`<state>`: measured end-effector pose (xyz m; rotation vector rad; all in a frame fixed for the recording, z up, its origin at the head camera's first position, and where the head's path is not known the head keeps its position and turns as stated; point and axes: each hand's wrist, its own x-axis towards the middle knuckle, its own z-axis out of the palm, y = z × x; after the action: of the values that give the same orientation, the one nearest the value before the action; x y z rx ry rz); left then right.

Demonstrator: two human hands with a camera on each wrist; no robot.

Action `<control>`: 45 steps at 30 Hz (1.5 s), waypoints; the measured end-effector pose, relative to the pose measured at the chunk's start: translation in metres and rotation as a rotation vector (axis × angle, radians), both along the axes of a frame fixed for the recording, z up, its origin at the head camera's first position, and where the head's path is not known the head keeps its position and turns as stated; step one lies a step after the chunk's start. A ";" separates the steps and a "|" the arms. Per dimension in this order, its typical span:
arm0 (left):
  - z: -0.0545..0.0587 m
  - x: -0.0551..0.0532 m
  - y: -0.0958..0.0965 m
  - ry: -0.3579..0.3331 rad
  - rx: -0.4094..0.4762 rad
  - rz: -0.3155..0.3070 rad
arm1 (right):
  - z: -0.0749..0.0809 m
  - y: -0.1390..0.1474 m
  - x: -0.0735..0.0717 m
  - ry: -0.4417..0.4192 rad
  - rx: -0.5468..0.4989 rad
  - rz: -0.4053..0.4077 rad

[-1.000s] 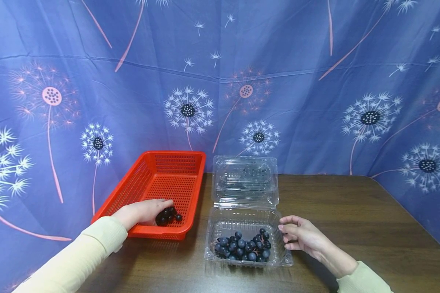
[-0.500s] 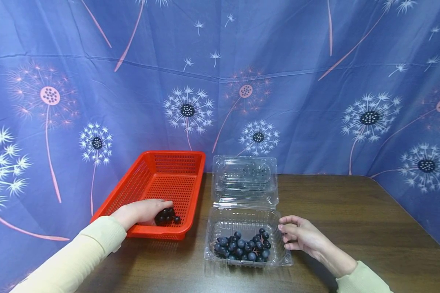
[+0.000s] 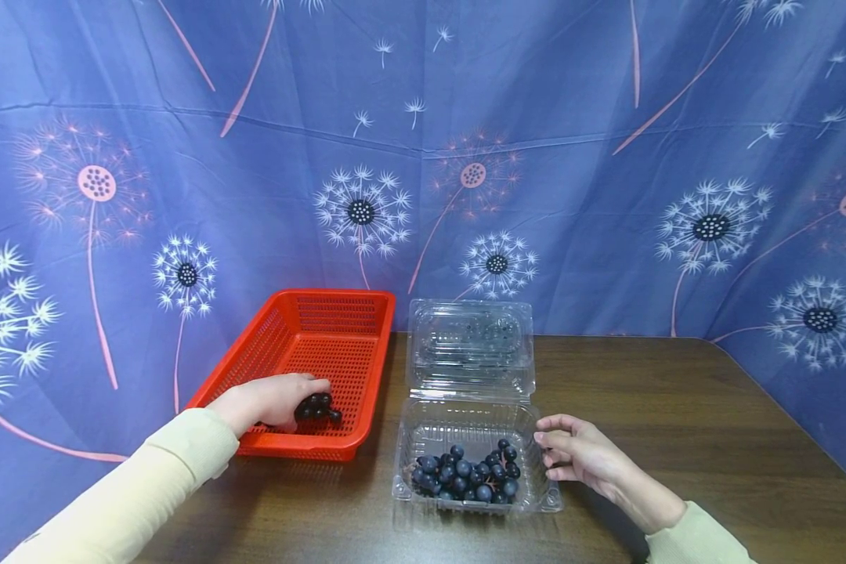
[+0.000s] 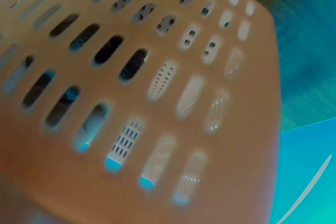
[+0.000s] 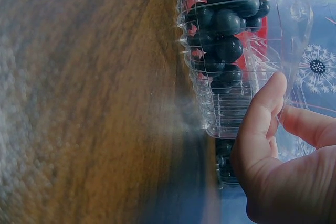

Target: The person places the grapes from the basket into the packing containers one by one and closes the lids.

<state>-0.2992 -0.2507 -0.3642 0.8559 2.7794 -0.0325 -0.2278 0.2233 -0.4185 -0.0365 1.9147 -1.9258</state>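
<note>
Step in hand: gripping a grape bunch (image 3: 315,407) inside the red basket (image 3: 303,447), which stands to the left of the clear container (image 3: 433,431) on the bench (image 3: 641,399). The left hand (image 3: 276,398) reaches over the basket's near wall; its fingers appear curled round the bunch, though their undersides are hidden and the left wrist view shows only the perforated wall. The right hand (image 3: 588,454) pinches the right rim of the clear container between thumb and fingers, apparently to steady it. The lid (image 3: 472,348) is raised at the container's far side; loaded grapes (image 3: 465,474) lie in its near half. The next move calls for a vertical lift clearing the basket's rim, with grip pressure kept light, since berries could detach or bruise.
</note>
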 end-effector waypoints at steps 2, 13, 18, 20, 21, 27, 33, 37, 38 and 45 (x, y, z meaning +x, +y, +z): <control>0.002 0.001 0.000 0.006 -0.001 -0.004 | 0.000 0.000 0.000 -0.002 0.002 -0.002; 0.023 0.004 0.007 0.002 -0.024 -0.031 | 0.002 -0.001 0.000 -0.009 0.004 0.000; 0.028 0.004 0.010 0.017 -0.022 -0.041 | 0.002 -0.002 0.000 -0.010 -0.001 -0.001; 0.030 0.005 0.011 0.021 -0.024 -0.032 | 0.001 -0.002 0.000 -0.013 -0.004 -0.001; 0.030 0.005 0.012 0.023 -0.023 -0.030 | 0.001 -0.002 0.000 -0.015 -0.005 -0.001; 0.034 0.007 0.018 0.037 -0.017 -0.035 | 0.002 -0.002 0.001 -0.018 -0.004 0.005; 0.044 0.010 0.025 0.056 -0.011 -0.033 | 0.002 -0.002 0.000 -0.018 0.002 -0.001; 0.051 0.011 0.030 0.055 -0.007 -0.022 | 0.002 -0.002 0.000 -0.016 -0.001 -0.006; 0.052 0.011 0.031 0.062 -0.007 -0.024 | 0.002 -0.002 0.000 -0.016 -0.001 -0.008; 0.063 0.011 0.042 0.165 -0.008 -0.072 | 0.002 -0.002 -0.001 -0.011 -0.013 -0.005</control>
<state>-0.2885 -0.2089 -0.3012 0.9935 2.8963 -0.1323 -0.2285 0.2216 -0.4168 -0.0253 1.8973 -1.9373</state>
